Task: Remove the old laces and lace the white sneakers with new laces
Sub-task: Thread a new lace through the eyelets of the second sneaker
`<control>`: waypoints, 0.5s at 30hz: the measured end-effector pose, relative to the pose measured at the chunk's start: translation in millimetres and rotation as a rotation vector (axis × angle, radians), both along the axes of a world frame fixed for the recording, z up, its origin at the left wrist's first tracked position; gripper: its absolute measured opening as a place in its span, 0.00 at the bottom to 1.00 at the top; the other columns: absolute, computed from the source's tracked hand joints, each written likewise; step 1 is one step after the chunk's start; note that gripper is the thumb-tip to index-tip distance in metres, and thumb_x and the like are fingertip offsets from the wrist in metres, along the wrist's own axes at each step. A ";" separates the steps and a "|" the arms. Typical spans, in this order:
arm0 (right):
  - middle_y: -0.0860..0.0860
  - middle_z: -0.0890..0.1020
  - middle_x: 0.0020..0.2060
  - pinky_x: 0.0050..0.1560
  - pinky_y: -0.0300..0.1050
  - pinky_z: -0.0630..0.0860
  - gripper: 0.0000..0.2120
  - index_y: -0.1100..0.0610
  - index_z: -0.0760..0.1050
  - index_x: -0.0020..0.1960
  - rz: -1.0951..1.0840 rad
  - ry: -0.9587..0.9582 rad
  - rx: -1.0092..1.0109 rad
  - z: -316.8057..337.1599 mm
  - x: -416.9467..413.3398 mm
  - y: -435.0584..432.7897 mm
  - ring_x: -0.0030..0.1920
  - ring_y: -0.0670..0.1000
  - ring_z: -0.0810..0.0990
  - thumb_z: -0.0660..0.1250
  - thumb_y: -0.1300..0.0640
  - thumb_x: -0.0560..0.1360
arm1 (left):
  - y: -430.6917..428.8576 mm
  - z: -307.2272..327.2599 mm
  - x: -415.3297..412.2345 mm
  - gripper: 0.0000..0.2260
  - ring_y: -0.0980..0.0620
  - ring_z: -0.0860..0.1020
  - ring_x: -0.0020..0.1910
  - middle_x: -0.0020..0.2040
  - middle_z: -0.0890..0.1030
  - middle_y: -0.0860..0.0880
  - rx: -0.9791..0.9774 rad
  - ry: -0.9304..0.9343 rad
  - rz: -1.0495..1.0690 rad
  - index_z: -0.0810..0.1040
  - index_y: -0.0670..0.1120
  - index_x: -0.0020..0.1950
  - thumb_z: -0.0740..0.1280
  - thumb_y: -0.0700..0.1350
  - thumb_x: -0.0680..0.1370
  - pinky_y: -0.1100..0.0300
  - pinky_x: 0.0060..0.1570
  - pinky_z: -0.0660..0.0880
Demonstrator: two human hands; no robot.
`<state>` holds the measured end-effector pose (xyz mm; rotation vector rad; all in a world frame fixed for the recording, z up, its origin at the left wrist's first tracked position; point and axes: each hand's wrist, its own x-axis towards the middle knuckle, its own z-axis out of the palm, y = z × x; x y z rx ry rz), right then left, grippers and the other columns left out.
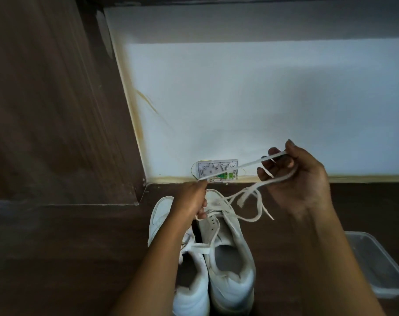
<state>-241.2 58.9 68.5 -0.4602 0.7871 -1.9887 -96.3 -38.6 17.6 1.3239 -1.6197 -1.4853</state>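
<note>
Left hand (191,199): above the toes, fingers curled, pinching the lace.
Right hand (294,179): held higher, fingers curled round the lace.
Lace (251,164): flat, off-white, taut between the hands, with slack loops hanging below.
Sneakers (228,258): white and smooth, side by side on the dark wood floor (79,258).
Wall box (216,171): markings unreadable.

The left sneaker (191,290) and right sneaker (230,277) stand pressed side by side, with no gap between them. Bare floor (68,258) lies open to their left, and a narrower strip runs between the right sneaker and a clear plastic container (381,272). Above the toes a lace (239,166) stretches taut between the left hand (191,199) and right hand (301,179) (slack loops dangle beneath), barring the way down. The wall (262,99) with its small box (216,171) closes the far side, and a wooden panel (57,110) the left.
</note>
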 end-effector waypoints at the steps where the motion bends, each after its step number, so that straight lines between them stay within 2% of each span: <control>1: 0.52 0.74 0.31 0.42 0.43 0.69 0.15 0.56 0.73 0.21 0.002 0.027 0.015 1.3 1.9 -0.7 0.35 0.49 0.75 0.67 0.55 0.65 | -0.6 -1.7 0.6 0.09 0.53 0.71 0.24 0.33 0.73 0.46 -0.041 -0.023 -0.045 0.73 0.43 0.39 0.62 0.45 0.78 0.59 0.32 0.72; 2: 0.53 0.73 0.30 0.39 0.43 0.69 0.15 0.58 0.76 0.23 -0.018 0.148 0.086 0.6 4.1 -2.9 0.33 0.49 0.74 0.67 0.56 0.67 | 1.5 0.9 1.1 0.03 0.53 0.76 0.31 0.39 0.76 0.48 -0.133 -0.037 -0.110 0.74 0.45 0.45 0.65 0.43 0.77 0.58 0.38 0.74; 3: 0.53 0.73 0.29 0.35 0.41 0.69 0.15 0.59 0.78 0.26 -0.041 0.364 0.210 -0.3 7.8 -4.6 0.30 0.49 0.73 0.67 0.58 0.70 | 4.2 3.8 0.5 0.06 0.55 0.78 0.41 0.45 0.78 0.51 -0.242 -0.005 -0.197 0.75 0.49 0.50 0.68 0.42 0.75 0.58 0.45 0.75; 4: 0.52 0.72 0.26 0.31 0.39 0.68 0.15 0.61 0.78 0.29 -0.044 0.591 0.320 -2.7 12.5 -6.2 0.27 0.47 0.71 0.67 0.58 0.73 | 6.8 6.7 -0.8 0.14 0.56 0.78 0.50 0.51 0.78 0.53 -0.319 0.093 -0.297 0.75 0.53 0.54 0.71 0.40 0.72 0.59 0.52 0.75; 5: 0.52 0.71 0.24 0.27 0.37 0.67 0.15 0.62 0.75 0.32 -0.022 0.755 0.383 -4.2 18.2 -8.1 0.24 0.46 0.69 0.67 0.58 0.75 | 10.2 11.4 -2.0 0.19 0.57 0.77 0.54 0.54 0.77 0.55 -0.364 0.196 -0.390 0.74 0.55 0.57 0.71 0.37 0.72 0.59 0.55 0.75; 6: 0.53 0.71 0.24 0.25 0.36 0.65 0.14 0.63 0.74 0.33 0.017 0.831 0.409 -7.6 21.6 -10.5 0.23 0.46 0.68 0.66 0.57 0.76 | 13.8 16.2 -3.4 0.21 0.57 0.77 0.53 0.54 0.77 0.54 -0.380 0.285 -0.457 0.74 0.55 0.58 0.70 0.34 0.72 0.59 0.54 0.76; 8: 0.55 0.69 0.26 0.26 0.37 0.62 0.13 0.65 0.75 0.37 0.076 0.837 0.427 -10.9 27.1 -13.6 0.25 0.48 0.67 0.64 0.58 0.77 | 15.0 19.2 -6.2 0.20 0.58 0.78 0.49 0.54 0.79 0.51 -0.423 0.324 -0.482 0.76 0.51 0.60 0.68 0.31 0.74 0.63 0.52 0.76; 10: 0.54 0.68 0.26 0.26 0.38 0.61 0.13 0.62 0.74 0.35 0.098 0.872 0.450 -9.6 28.3 -14.2 0.26 0.49 0.65 0.63 0.59 0.77 | 10.1 18.5 -5.9 0.16 0.56 0.79 0.54 0.55 0.81 0.49 -0.493 0.253 -0.407 0.79 0.47 0.58 0.69 0.33 0.74 0.59 0.57 0.76; 12: 0.52 0.69 0.24 0.27 0.39 0.62 0.16 0.59 0.71 0.31 0.040 0.882 0.460 -8.6 23.9 -13.7 0.25 0.48 0.64 0.64 0.58 0.77 | 3.5 14.0 -1.9 0.06 0.53 0.81 0.51 0.47 0.84 0.49 -0.541 0.188 -0.317 0.83 0.44 0.50 0.69 0.38 0.75 0.56 0.56 0.75; 13: 0.52 0.69 0.24 0.28 0.40 0.62 0.18 0.58 0.70 0.29 -0.009 0.830 0.441 -6.9 20.6 -12.6 0.25 0.48 0.65 0.64 0.58 0.77 | 0.6 12.8 0.7 0.05 0.54 0.81 0.47 0.42 0.84 0.50 -0.542 0.171 -0.250 0.83 0.44 0.44 0.68 0.39 0.76 0.57 0.54 0.75; 15: 0.51 0.71 0.25 0.32 0.43 0.63 0.18 0.56 0.70 0.27 -0.057 0.602 0.349 -6.8 11.8 -12.0 0.26 0.49 0.67 0.64 0.59 0.76 | -6.8 9.2 6.6 0.12 0.59 0.79 0.40 0.36 0.81 0.56 -0.528 0.149 -0.123 0.81 0.48 0.36 0.65 0.39 0.78 0.63 0.48 0.73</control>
